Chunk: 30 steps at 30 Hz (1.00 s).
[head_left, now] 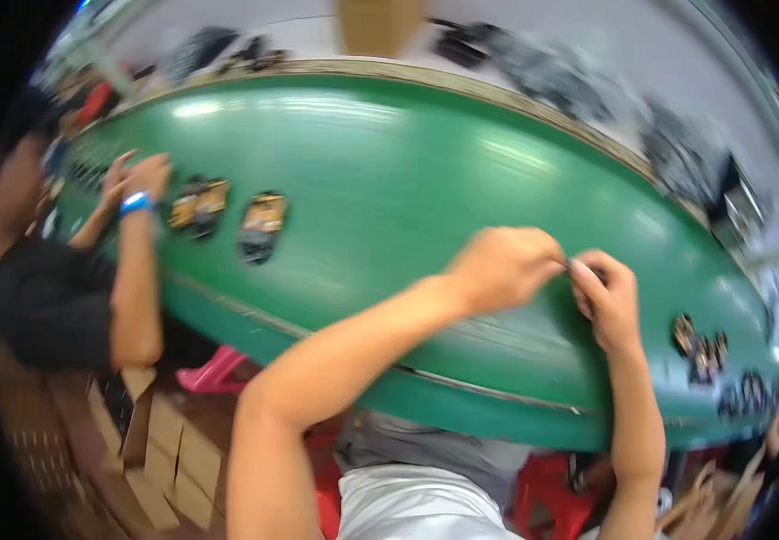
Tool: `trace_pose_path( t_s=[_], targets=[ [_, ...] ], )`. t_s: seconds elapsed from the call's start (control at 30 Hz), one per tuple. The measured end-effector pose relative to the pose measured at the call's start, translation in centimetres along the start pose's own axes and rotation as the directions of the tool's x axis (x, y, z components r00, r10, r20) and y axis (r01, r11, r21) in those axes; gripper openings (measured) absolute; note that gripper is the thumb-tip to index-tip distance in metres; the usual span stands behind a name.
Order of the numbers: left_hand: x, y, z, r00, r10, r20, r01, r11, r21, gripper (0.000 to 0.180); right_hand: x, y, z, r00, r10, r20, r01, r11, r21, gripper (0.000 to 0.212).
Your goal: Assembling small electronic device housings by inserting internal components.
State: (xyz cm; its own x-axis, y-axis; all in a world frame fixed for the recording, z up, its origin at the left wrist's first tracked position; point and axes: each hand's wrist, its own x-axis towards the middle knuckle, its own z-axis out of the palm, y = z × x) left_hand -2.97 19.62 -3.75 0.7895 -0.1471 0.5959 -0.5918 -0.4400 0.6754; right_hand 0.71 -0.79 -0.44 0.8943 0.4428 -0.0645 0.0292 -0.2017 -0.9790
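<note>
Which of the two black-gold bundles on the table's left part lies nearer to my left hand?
The right bundle; the other bundle lies farther from your left hand, near the blue wristband.

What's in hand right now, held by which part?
A small dark item, too blurred to identify. Right hand grips it in curled fingers; left hand seems to pinch one end.

The scene is brightly lit, and pale streaks of glare are thrown back by the green table (362, 180), beneath whose near edge shadow is gathered. The left hand (504, 268) is smeared by blur, as is the dark item (569, 266) pinched between it and the right hand (613, 304). Straight edges are bowed, and the corners are blacked out.
</note>
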Motion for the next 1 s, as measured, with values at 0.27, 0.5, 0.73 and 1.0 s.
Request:
trace_pose_path(
  t_s=[0.27, 0.5, 0.73, 1.0],
  targets=[
    [1.0, 0.8, 0.3, 0.993, -0.052, 0.110, 0.061, 0.995, -0.084, 0.012, 0.0, -0.3, -0.9, 0.993, 0.099, 0.065, -0.104, 0.990, 0.091, 0.022],
    [0.7, 1.5, 0.0, 0.990, -0.120, 0.075, 0.119, 0.993, 0.027, 0.018, -0.3, -0.1, -0.5, 0.998, 0.064, 0.030, -0.066, 0.993, 0.100, 0.021],
    [1.1, 0.8, -0.8, 0.994, -0.107, 0.026, 0.096, 0.956, 0.277, 0.026, -0.6, 0.6, -0.1, 0.997, -0.050, -0.057, 0.044, 0.994, -0.097, 0.023],
    [1.5, 0.5, -3.4, 0.957, -0.199, 0.212, 0.044, 0.821, 0.570, 0.033, -0.9, 0.3, 0.4, 0.992, -0.108, -0.072, 0.093, 0.979, -0.181, 0.026]
  ],
)
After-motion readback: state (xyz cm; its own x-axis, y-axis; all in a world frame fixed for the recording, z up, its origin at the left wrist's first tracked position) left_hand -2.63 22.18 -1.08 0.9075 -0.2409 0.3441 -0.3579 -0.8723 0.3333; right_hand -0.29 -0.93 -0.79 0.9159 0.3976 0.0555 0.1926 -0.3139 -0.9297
